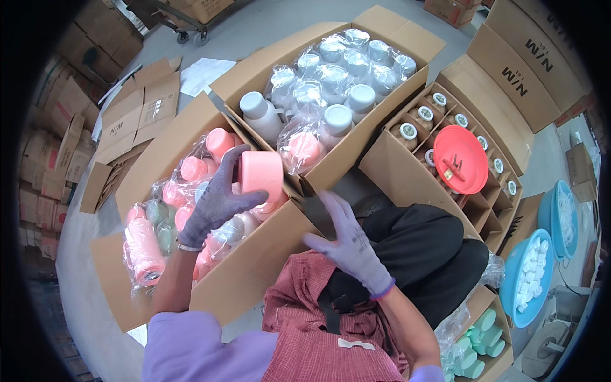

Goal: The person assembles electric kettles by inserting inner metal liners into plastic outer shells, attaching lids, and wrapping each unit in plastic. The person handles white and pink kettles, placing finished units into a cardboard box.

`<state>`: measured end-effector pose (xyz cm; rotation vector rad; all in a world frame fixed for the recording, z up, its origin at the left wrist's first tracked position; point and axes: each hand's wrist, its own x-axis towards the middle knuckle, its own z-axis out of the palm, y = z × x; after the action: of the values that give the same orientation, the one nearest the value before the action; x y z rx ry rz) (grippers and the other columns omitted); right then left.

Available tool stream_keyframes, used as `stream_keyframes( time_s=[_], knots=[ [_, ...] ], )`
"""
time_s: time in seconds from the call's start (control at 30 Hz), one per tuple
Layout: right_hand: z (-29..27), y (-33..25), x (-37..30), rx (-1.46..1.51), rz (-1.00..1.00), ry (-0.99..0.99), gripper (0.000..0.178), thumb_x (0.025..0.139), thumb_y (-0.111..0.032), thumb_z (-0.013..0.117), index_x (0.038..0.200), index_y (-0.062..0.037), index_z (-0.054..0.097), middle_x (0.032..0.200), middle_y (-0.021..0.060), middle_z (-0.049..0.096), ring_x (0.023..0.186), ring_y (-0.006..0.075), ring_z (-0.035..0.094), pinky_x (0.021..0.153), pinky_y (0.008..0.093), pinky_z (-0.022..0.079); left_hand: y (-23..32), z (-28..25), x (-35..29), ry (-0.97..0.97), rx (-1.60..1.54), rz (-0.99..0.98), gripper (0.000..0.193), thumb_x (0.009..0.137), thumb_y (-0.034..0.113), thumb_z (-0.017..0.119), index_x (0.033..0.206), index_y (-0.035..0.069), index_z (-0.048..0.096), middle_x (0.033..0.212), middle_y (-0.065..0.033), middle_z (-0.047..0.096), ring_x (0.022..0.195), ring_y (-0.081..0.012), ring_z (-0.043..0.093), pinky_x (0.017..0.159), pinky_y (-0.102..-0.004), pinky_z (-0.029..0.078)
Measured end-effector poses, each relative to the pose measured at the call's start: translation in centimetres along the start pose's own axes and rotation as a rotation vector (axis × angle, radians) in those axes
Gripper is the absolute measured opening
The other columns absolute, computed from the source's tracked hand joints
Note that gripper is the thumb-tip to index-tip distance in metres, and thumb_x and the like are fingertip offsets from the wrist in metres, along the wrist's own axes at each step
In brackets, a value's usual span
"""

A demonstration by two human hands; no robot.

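Note:
My left hand [224, 194], in a grey-purple knit glove, holds a smooth pink cup-shaped piece [262, 173], perhaps a flask lid, with fingers and thumb around its side. The piece is above the corner of an open carton [251, 270] of pink flasks [145, 245], several bagged in clear plastic. My right hand [350, 245], gloved alike, is raised over my lap, fingers spread and nothing in it. Beyond it, a second open carton [347, 162] contains pale grey flasks [256, 114] with grey lids, many in clear bags, and one pink-topped flask [304, 149].
On the right, a divided carton [407, 167] has several white-capped bottles [408, 132], with a red dish [456, 156] on top. Blue basins [509, 299] with small white pieces and a carton of mint-green cups [487, 331] are lower right. Flattened cardboard [137, 105] lies left. A trolley [191, 28] stands behind.

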<state>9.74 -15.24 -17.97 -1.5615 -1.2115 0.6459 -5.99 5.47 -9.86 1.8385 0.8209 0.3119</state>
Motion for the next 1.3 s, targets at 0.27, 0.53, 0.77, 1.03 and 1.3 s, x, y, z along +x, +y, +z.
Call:
stream_keyframes(
  time_s=[0.27, 0.53, 0.77, 1.03, 1.3],
  knots=[
    [-13.6, 0.4, 6.2, -0.13, 0.064, 0.368, 0.037, 0.078, -0.03, 0.076, 0.093, 0.0023, 0.069, 0.111, 0.0242, 0.063, 0.106, 0.0367, 0.059, 0.087, 0.0455, 0.049, -17.9, 0.8, 1.9, 0.018, 0.764, 0.031, 0.083, 0.077, 0.034, 0.077, 0.145, 0.004, 0.04, 0.139, -0.0148, 0.052, 0.13, -0.0328, 0.047, 0.11, -0.0459, 0.035],
    [-31.8, 21.0, -3.0, -0.807, 0.6, 0.432, 0.047, 0.08, -0.036, 0.068, 0.117, -0.0074, 0.065, 0.123, 0.0195, 0.061, 0.114, 0.035, 0.059, 0.102, 0.045, 0.046, -14.3, 1.8, 3.0, -0.042, 0.957, 0.251, 0.076, 0.065, 0.025, 0.08, 0.131, 0.002, 0.051, 0.113, -0.0169, 0.058, 0.106, -0.0369, 0.052, 0.096, -0.0472, 0.039],
    [-25.2, 9.5, 0.0, -0.264, 0.47, 0.406, 0.057, 0.094, -0.039, 0.06, 0.138, -0.0046, 0.051, 0.132, 0.0179, 0.056, 0.122, 0.0292, 0.055, 0.101, 0.0376, 0.046, 7.9, -2.4, -3.3, 0.703, 0.517, 0.477, 0.049, 0.091, 0.018, 0.059, 0.134, -0.003, 0.051, 0.129, -0.0162, 0.052, 0.121, -0.0294, 0.05, 0.108, -0.0399, 0.035],
    [-24.4, -3.8, -5.7, 0.27, -0.045, 0.864, 0.041, 0.088, -0.019, 0.064, 0.123, -0.0016, 0.052, 0.118, 0.0143, 0.057, 0.111, 0.0298, 0.057, 0.095, 0.0411, 0.047, 10.0, 12.9, -3.1, -0.389, -0.353, 0.447, 0.051, 0.074, 0.006, 0.066, 0.123, 0.0, 0.053, 0.119, -0.0099, 0.053, 0.114, -0.0195, 0.051, 0.099, -0.0346, 0.04],
    [-15.9, -2.5, -16.4, -0.075, -0.091, 0.593, 0.031, 0.077, -0.019, 0.073, 0.102, -0.0044, 0.065, 0.107, 0.0103, 0.062, 0.107, 0.0293, 0.058, 0.101, 0.0435, 0.042, 8.9, 27.3, 2.2, -0.82, -0.868, 0.095, 0.05, 0.102, 0.025, 0.05, 0.142, -0.005, 0.044, 0.14, -0.0146, 0.052, 0.13, -0.0234, 0.05, 0.113, -0.0374, 0.036]
  ],
)
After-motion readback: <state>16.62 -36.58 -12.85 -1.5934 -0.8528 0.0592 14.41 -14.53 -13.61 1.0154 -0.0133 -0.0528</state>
